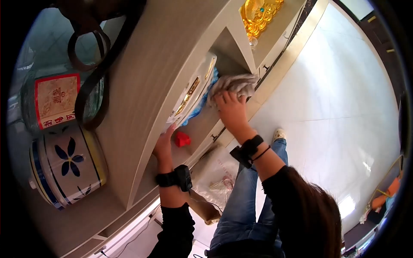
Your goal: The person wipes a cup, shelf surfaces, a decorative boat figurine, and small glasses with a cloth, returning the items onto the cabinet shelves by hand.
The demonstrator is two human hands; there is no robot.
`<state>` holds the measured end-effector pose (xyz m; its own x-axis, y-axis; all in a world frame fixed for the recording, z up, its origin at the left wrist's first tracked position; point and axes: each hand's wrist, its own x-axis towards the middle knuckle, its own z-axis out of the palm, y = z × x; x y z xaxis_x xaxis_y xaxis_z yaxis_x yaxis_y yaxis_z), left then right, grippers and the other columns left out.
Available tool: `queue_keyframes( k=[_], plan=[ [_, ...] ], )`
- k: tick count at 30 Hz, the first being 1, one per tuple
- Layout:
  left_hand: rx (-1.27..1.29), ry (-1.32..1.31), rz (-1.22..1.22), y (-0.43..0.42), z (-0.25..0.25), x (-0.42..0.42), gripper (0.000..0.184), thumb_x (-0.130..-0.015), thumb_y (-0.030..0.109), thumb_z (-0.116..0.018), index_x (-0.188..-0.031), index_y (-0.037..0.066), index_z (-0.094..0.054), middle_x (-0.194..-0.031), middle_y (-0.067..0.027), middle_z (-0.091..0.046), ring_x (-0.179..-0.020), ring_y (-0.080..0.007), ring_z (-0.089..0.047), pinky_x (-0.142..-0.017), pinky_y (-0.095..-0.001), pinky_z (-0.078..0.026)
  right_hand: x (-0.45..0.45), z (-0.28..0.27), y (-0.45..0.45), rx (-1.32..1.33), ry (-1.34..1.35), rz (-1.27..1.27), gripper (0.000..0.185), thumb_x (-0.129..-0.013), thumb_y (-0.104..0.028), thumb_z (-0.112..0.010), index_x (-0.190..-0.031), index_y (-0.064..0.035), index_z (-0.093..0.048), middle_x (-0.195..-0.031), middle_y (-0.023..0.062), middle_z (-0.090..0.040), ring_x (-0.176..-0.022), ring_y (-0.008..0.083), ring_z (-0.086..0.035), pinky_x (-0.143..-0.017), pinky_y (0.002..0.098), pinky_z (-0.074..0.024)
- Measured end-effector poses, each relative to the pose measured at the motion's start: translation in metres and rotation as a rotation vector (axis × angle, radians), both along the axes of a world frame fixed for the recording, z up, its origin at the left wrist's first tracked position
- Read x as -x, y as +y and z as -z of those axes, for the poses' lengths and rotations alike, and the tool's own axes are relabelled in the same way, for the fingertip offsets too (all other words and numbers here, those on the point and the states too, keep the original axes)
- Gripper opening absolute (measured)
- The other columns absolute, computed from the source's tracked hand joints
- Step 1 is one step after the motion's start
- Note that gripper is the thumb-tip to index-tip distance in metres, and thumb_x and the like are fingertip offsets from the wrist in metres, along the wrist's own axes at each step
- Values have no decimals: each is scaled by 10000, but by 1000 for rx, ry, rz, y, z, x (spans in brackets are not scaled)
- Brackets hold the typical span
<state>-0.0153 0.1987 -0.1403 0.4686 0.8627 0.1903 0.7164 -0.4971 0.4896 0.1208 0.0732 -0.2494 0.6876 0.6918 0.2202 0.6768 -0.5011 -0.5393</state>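
Observation:
My right hand (231,108) is closed over a crumpled grey cloth (237,86) inside a shelf compartment. Beside the cloth, a white box (189,96) with gold trim and dark lettering leans at a tilt. Blue plastic (200,106) shows along its near side. At the box's lower end, my left hand (164,142) grips it, its fingers partly hidden by the box and the shelf edge. A small red object (182,139) lies on the compartment floor near my left hand.
The wooden cabinet (146,64) runs diagonally. On it stand a glass jar with a red-edged label (58,101), a flower-patterned ceramic jar (69,165) and a dark strap (109,56). A gold ornament (256,19) occupies another compartment. Below sits a plastic-covered bag (215,172).

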Motion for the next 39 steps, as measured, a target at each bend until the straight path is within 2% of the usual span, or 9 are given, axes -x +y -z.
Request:
queue_keyframes(
  k=[7,11,14,20,24,29,34,38,39],
  plan=[
    [64,-42,-8,-7,-8,-6,435,-524,271,-776,-807,8,-576,-841,-121,-602,-753,-258,-571,-680,-345,-437,81,-4,-4,99,143,-514,252,-621,-248,-591,-835,-119,-554,-994,61,-497,-980,243,-431,-821,427,-316],
    [-127,116,132,-7,4,5,395,-588,255,-723,-839,-3,-561,-853,-149,-588,-757,-306,-545,-690,-408,-405,114,-30,-63,-224,326,-421,229,-673,-292,-570,-795,-98,-566,-988,93,-529,-956,282,-441,-809,461,-319],
    [-192,193,78,-31,3,20,697,-588,165,-683,-1163,-37,-345,-1185,-223,-381,-1055,-335,-395,-898,-401,-295,119,-62,-122,-104,935,-407,301,-664,-201,-583,-943,-88,-588,-793,119,-566,-765,283,-523,-694,340,-391],
    [678,-53,650,-136,-70,43,560,-704,60,-589,-1201,16,-336,-1175,-165,-406,-1114,-268,-380,-915,-318,-295,79,-171,-174,-247,1109,-185,382,-688,-113,-533,-1055,-21,-474,-947,188,-541,-896,300,-522,-772,326,-402],
    [1646,-567,476,-164,-111,52,461,-841,231,-456,-1241,52,-314,-1186,-70,-400,-1080,-171,-390,-897,-268,-302,80,-220,-175,-357,1089,-239,363,-713,-105,-534,-1053,-22,-438,-925,125,-527,-883,201,-500,-763,280,-393],
    [1644,-706,502,-169,-171,61,452,-862,308,-421,-1220,46,-334,-1132,-52,-445,-1031,-136,-430,-872,-258,-339,99,-274,-164,-444,1093,-256,306,-795,-99,-498,-1076,-9,-416,-914,62,-502,-872,128,-461,-759,247,-379],
    [1665,-874,348,-148,-116,82,340,-879,274,-375,-1115,33,-415,-1053,-52,-486,-970,-139,-464,-840,-259,-368,99,-323,-163,-314,1234,-398,400,-816,-235,-523,-1137,-31,-398,-996,108,-503,-877,162,-503,-744,286,-401],
    [1748,-1122,314,-154,-159,87,262,-881,256,-355,-967,38,-472,-929,-56,-528,-851,-156,-512,-777,-268,-413,66,-410,-202,-3,653,-865,495,-790,-331,-542,-1132,1,-408,-1052,158,-475,-961,269,-490,-800,322,-389],
    [1619,-1142,311,-156,-167,87,232,-877,238,-355,-915,41,-472,-891,-63,-530,-823,-164,-518,-737,-283,-436,46,-421,-219,18,847,-1162,563,-769,-402,-537,-1138,2,-406,-1032,162,-479,-935,300,-484,-794,344,-387]
  ],
)
